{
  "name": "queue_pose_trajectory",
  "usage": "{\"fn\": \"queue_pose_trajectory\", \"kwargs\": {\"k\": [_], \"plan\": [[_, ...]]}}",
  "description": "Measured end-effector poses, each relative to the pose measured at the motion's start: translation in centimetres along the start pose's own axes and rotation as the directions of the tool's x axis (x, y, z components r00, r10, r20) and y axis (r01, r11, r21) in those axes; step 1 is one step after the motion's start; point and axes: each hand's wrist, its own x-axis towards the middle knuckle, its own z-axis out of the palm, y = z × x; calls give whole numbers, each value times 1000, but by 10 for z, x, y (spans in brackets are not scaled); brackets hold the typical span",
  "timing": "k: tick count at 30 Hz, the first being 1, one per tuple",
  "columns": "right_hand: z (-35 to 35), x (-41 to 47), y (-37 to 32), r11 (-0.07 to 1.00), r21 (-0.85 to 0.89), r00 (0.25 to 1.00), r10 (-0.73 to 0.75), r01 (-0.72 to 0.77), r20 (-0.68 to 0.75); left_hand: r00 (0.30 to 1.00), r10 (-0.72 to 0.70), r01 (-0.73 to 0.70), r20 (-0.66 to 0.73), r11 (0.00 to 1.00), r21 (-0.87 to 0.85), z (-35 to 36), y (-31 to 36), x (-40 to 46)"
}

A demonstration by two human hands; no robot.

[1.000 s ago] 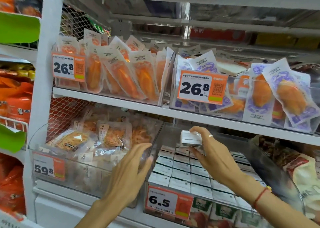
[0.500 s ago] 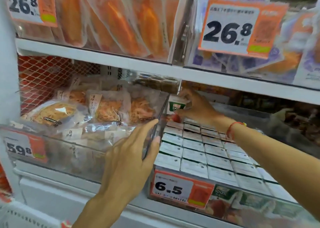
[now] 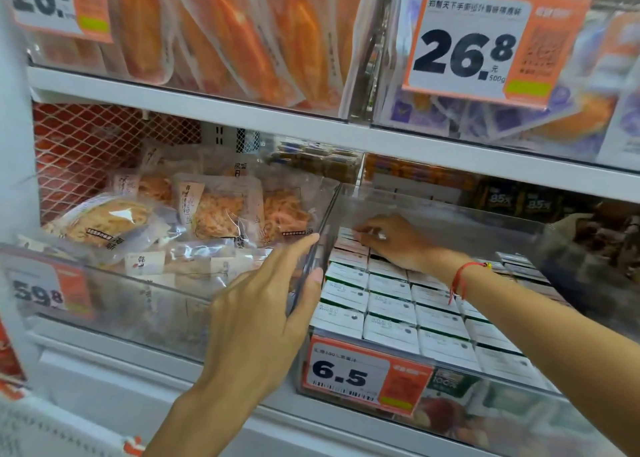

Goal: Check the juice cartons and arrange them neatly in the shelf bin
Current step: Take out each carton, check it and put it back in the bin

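Your left hand (image 3: 258, 304) lies with straight fingers along the left wall of the clear plastic shelf bin (image 3: 433, 210), the thumb on the inner side of the wall and the fingers on the outer side, so the thin wall sits between them without being squeezed by curled fingers. Your right hand (image 3: 391, 240) reaches to the far left corner of the same bin, its fingers bent down onto the tops of the white rectangular juice cartons (image 3: 391, 306) there; whether it pinches one carton or only presses on the row cannot be told. A red string bracelet (image 3: 462, 278) circles that wrist.

The cartons stand upright in tight rows that fill the bin from its near front to the far end, white tops facing up, with green printed sides showing through the near wall. An orange and white price tag reading 6.5 (image 3: 363, 375) hangs on the bin's near face.

Just left of this bin, touching the wall you hold, stands another clear bin of transparent snack packets with orange shreds (image 3: 214, 210), carrying a 59.8 price tag (image 3: 45, 292). On the white metal shelf (image 3: 207, 110) above lie orange vacuum-sealed packs (image 3: 242, 33) and, to the right, a large 26.8 price tag (image 3: 481, 46).
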Motion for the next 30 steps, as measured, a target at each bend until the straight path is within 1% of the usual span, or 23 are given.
{"fn": "queue_pose_trajectory", "kwargs": {"k": [3, 6, 9, 10, 12, 15, 17, 19, 21, 22, 23, 25, 27, 30], "plan": [[0, -5, 3, 995, -99, 999, 12, -9, 35, 1000, 11, -11, 2, 1000, -8, 0, 0, 0], [-4, -9, -3, 981, -192, 991, 49, -25, 122, 1000, 1, 0, 23, 999, -48, -1, 1, 0], [-16, -19, -18, 967, -257, 985, 51, -7, 163, 1000, -5, 6, 25, 999, -34, -6, 3, 0], [-23, -26, -24, 963, -267, 987, 26, 18, 160, 999, -1, 2, 37, 1000, -25, -7, 5, 1], [-40, -45, -38, 955, -276, 984, -58, 104, 169, 994, -7, 10, 107, 1000, -28, -11, 8, 0], [-62, -84, -55, 951, -227, 964, -162, 210, 212, 982, -13, 16, 188, 1000, -14, -22, 19, -8], [-70, -111, -64, 954, -187, 950, -184, 235, 253, 972, 50, -59, 229, 998, 30, -31, 31, -14], [-72, -132, -71, 963, -137, 940, -188, 234, 285, 946, 145, -175, 289, 981, 83, -38, 43, -23], [-71, -144, -76, 968, -130, 942, -169, 214, 292, 894, 244, -311, 375, 942, 129, -46, 54, -34], [-70, -147, -77, 970, -137, 944, -155, 202, 290, 875, 300, -380, 380, 912, 155, -47, 56, -40], [-68, -148, -78, 971, -143, 946, -146, 193, 289, 858, 318, -415, 404, 892, 178, -48, 59, -44], [-66, -145, -80, 973, -150, 948, -124, 173, 292, 837, 249, -396, 488, 891, 223, -51, 62, -52], [-67, -141, -83, 975, -164, 946, -92, 149, 312, 828, 222, -384, 514, 894, 232, -48, 55, -60], [-71, -132, -90, 969, -209, 928, -47, 133, 369, 871, 211, -332, 443, 918, 216, -45, 43, -67]]}}
